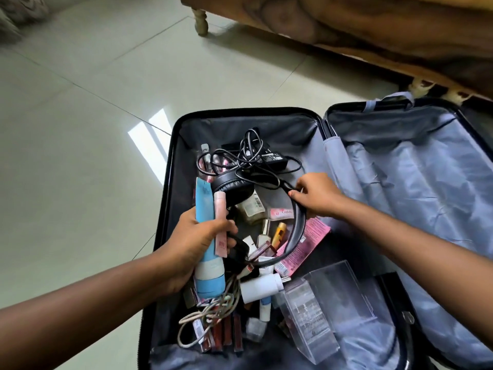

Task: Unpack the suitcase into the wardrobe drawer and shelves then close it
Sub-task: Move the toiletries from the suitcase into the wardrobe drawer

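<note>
A black suitcase [170, 166] lies open on the floor, its left half full of small items. My left hand [192, 244] grips a tall blue tube [205, 206] and a slim pink tube [221, 222] together above the pile. My right hand [314, 194] pinches the band of black headphones [296, 231], whose ear pad [232, 186] sits by the tubes. A black charger with tangled cable [266, 156] lies at the far end. Cosmetics, a white bottle [261, 287], a pink box [309, 241] and a clear plastic box [328, 303] lie below.
The suitcase's right half [416, 188] shows only blue-grey lining. A wooden bed frame [346, 30] with a pale leg [201, 22] stands beyond it. Glossy floor tiles [80, 129] spread to the left. The wardrobe is not in view.
</note>
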